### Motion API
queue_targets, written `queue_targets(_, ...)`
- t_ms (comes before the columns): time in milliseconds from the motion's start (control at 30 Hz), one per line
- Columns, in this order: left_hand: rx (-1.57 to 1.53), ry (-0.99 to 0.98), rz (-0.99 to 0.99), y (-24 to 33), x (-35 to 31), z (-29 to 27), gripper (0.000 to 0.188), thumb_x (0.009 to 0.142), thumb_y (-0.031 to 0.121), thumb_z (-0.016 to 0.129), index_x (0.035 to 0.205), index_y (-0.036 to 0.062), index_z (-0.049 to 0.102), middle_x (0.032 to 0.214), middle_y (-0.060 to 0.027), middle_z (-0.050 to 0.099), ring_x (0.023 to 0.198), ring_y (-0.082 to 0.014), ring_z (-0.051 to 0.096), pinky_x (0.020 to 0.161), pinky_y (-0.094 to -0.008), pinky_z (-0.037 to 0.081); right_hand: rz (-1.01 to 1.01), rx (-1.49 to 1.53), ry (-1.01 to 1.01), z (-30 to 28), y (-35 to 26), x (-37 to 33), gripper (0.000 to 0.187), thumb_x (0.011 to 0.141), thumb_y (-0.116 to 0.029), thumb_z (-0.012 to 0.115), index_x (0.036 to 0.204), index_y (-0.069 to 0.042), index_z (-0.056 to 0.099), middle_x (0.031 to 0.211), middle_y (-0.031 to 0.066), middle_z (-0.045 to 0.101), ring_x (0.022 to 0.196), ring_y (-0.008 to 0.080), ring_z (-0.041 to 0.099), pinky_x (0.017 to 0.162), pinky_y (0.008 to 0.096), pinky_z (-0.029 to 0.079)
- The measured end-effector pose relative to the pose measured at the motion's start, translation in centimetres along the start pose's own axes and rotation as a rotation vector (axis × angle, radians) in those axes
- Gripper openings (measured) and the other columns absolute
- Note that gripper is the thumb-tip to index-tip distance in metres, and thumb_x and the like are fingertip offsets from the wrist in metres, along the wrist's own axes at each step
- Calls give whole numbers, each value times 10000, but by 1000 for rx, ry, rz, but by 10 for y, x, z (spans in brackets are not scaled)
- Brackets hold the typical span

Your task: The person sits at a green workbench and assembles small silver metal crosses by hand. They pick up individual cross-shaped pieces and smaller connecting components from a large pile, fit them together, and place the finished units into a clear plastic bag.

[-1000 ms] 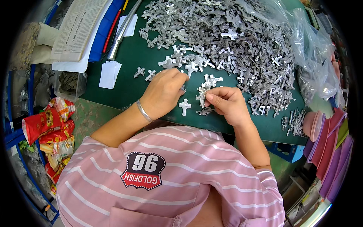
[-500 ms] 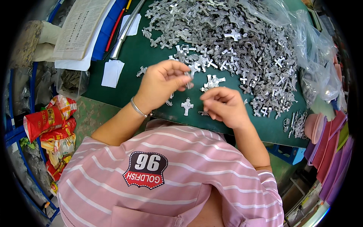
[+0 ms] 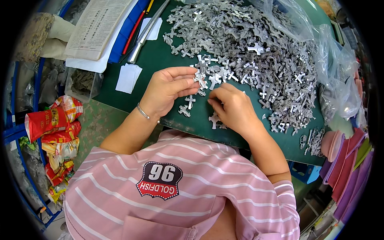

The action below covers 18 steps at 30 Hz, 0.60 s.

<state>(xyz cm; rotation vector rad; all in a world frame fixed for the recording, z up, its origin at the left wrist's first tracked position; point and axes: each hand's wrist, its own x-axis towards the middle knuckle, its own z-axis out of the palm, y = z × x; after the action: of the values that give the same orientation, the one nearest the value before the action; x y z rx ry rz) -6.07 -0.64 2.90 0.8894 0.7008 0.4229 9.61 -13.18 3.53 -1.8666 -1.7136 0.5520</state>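
Note:
My left hand [image 3: 171, 86] is closed in a pinch over the green tabletop, thumb against fingers. Between its fingertips it grips silver cross pendants [image 3: 201, 79]; how many is unclear. My right hand [image 3: 232, 106] is bent down at the table to the right, its fingers curled and their tips partly hidden. Whatever those fingers hold, if anything, does not show. Just below them lies a silver cross [image 3: 215, 120], partly covered. Beneath my left hand rest a few loose pendants [image 3: 184, 111].
A large heap of grey metal pendants [image 3: 244, 44] covers the far table, with clear plastic bags [image 3: 340, 68] to its right. Far left are white cards [image 3: 129, 79], a metal rod [image 3: 146, 36] and a newspaper sheet [image 3: 94, 28]. Small metal parts [image 3: 315, 141] sit by the right edge.
The view has shifted slightly. My right hand has moved farther over the table, covering a small group of crosses seen before. The crosses in my left hand now show more plainly.

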Motion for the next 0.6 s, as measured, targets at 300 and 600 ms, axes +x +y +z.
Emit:
queue_targets(300,-302,-78,16,5,1,-18,221,839,20,471,1047,-14,538,860,-98,585,759,-175,601,651,-276,515,-28,-100,55,19,7,10,131,748,-144,646,699,-36,589,708,103,560,641,293,597,563,391,492)
queue_targets(600,1207,-73,414,-7,-12,-13,198,662,98,742,801,17,625,695,-63,533,592,-170,526,547,-265,430,93,235,30,-7,15,-1,64,737,-42,670,762,5,635,667,68,549,548,173,510,503,286,404)
